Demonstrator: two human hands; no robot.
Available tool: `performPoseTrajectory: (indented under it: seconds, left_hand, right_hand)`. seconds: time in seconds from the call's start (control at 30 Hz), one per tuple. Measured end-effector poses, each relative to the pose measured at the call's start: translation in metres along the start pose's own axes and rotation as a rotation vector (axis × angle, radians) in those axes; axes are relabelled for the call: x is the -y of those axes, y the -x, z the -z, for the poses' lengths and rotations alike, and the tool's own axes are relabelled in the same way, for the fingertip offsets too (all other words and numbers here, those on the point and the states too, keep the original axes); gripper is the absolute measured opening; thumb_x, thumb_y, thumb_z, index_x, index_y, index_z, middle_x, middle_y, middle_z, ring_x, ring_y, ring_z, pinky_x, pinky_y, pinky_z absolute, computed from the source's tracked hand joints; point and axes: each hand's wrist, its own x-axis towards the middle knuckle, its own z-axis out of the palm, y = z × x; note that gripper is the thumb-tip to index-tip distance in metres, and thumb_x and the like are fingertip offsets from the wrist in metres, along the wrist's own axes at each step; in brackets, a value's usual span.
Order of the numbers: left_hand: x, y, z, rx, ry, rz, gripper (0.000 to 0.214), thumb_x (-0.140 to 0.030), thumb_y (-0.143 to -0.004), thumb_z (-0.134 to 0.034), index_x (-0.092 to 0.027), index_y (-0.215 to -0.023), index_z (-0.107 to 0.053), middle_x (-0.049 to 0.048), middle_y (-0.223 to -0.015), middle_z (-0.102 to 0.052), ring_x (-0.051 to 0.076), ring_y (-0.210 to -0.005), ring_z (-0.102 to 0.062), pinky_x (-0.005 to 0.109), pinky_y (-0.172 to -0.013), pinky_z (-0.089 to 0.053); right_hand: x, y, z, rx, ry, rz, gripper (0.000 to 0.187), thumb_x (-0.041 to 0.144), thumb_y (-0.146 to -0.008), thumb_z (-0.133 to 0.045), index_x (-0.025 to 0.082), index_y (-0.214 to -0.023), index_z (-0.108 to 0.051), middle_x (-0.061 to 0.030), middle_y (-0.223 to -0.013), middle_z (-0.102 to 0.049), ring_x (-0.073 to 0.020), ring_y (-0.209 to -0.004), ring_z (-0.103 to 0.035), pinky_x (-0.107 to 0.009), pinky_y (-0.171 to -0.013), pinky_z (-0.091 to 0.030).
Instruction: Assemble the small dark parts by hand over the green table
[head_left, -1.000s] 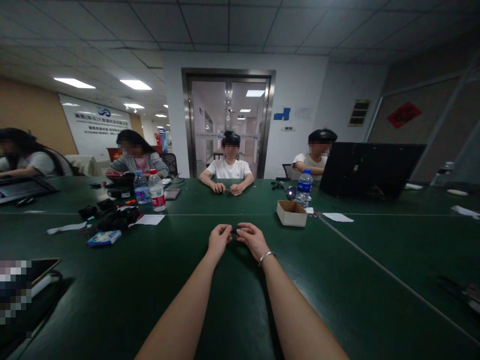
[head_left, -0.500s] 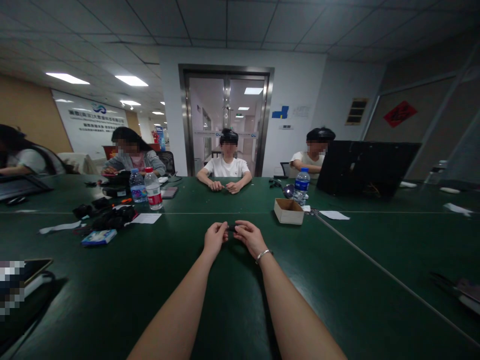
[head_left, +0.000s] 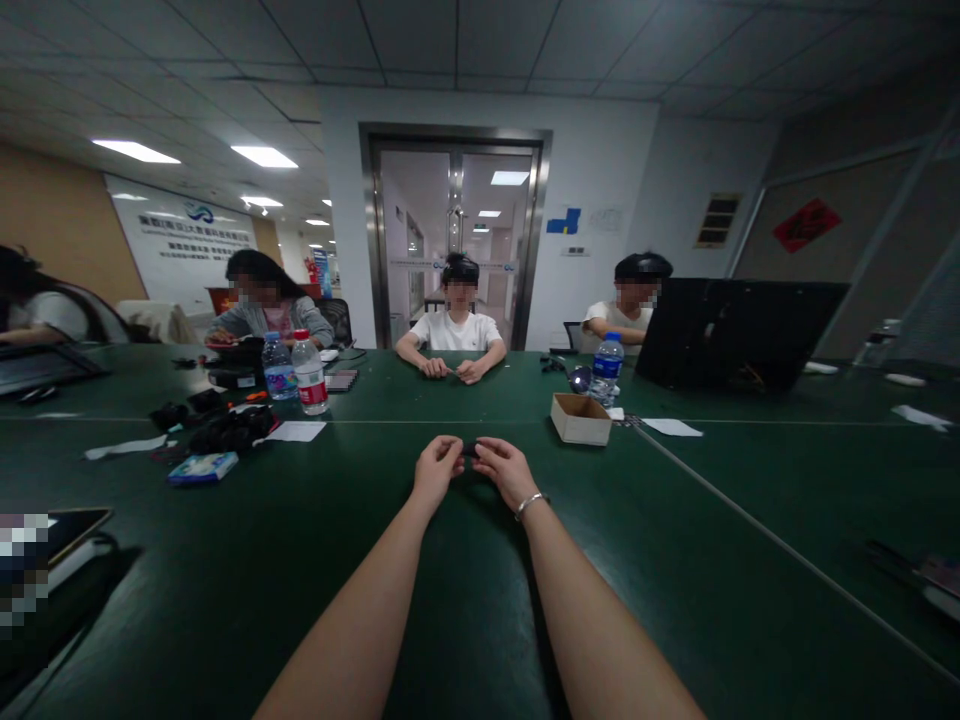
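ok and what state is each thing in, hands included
left hand: pinching the small dark item
right hand: pinching it too
small dark item: held, partly hidden
cardboard box: upright, open-topped
red-capped bottle: upright, capped
blue-capped bottle beside it: upright, capped
blue-capped bottle by the box: upright, capped
glass doors: apparently shut
ceiling lights: lit

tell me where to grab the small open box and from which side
The small open box is probably best pinched at its near rim, coming from the near side: the open top lets you straddle that wall, and a blue-capped bottle stands close behind.
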Motion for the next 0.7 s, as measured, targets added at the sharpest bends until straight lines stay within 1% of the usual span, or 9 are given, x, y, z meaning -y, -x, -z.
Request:
performPoseTrajectory:
  seconds: [0.1, 0.23, 0.33, 0.47, 0.57, 0.7]
  left_hand:
    - [-0.004, 0.002, 0.000, 0.020, 0.000, -0.024, 0.035, -0.041, -0.062, -0.068, -0.017, -0.086, -0.060, 0.0060, -0.082, -0.059, 0.014, -0.072, -0.057, 0.023, -0.061, -0.049]
    - [-0.006, 0.003, 0.001, 0.014, -0.001, -0.039, 0.035, -0.038, -0.063, -0.069, -0.017, -0.090, -0.061, 0.0065, -0.084, -0.059, 0.015, -0.077, -0.057, 0.024, -0.065, -0.048]
    - [-0.004, 0.003, 0.001, 0.004, -0.003, -0.040, 0.036, -0.036, -0.063, -0.069, -0.018, -0.093, -0.060, 0.0061, -0.085, -0.060, 0.015, -0.079, -0.057, 0.024, -0.066, -0.048]
    - [0.000, 0.000, 0.004, 0.003, 0.042, -0.024, 0.037, -0.036, -0.063, -0.069, -0.018, -0.094, -0.060, 0.0076, -0.091, -0.061, 0.016, -0.083, -0.058, 0.026, -0.070, -0.048]
    - [0.003, -0.003, 0.006, 0.004, 0.064, -0.008, 0.039, -0.038, -0.062, -0.069, -0.017, -0.093, -0.061, 0.0090, -0.094, -0.062, 0.017, -0.083, -0.059, 0.028, -0.071, -0.048]
    - [0.005, -0.004, 0.006, -0.035, 0.079, 0.013, 0.039, -0.038, -0.060, -0.071, -0.014, -0.090, -0.062, 0.0100, -0.090, -0.063, 0.015, -0.078, -0.060, 0.027, -0.070, -0.048]
  right_hand:
    - [0.000, 0.000, 0.000, -0.014, 0.009, -0.002, 0.042, 0.029, -0.051, -0.081, 0.011, -0.084, -0.061, -0.0033, -0.068, -0.062, -0.0122, -0.058, -0.059, -0.020, -0.054, -0.051]
    - [0.000, 0.000, 0.000, -0.022, 0.007, -0.002, 0.042, 0.029, -0.051, -0.081, 0.011, -0.083, -0.061, -0.0035, -0.066, -0.062, -0.0117, -0.056, -0.059, -0.019, -0.052, -0.050]
    - [0.000, 0.000, 0.000, -0.029, -0.001, -0.008, 0.039, 0.028, -0.052, -0.081, 0.011, -0.082, -0.062, -0.0034, -0.065, -0.061, -0.0115, -0.055, -0.058, -0.019, -0.051, -0.050]
    - [0.001, 0.000, 0.001, -0.038, -0.014, -0.011, 0.036, 0.025, -0.053, -0.080, 0.011, -0.081, -0.062, -0.0039, -0.065, -0.061, -0.0112, -0.055, -0.058, -0.019, -0.050, -0.050]
    - [0.000, -0.001, 0.001, -0.055, -0.021, -0.016, 0.034, 0.024, -0.054, -0.080, 0.011, -0.080, -0.062, -0.0043, -0.067, -0.061, -0.0113, -0.055, -0.058, -0.020, -0.051, -0.051]
    - [0.000, -0.001, 0.001, -0.041, -0.033, -0.021, 0.036, 0.023, -0.052, -0.081, 0.011, -0.079, -0.061, -0.0036, -0.066, -0.061, -0.0123, -0.056, -0.059, -0.022, -0.054, -0.052]
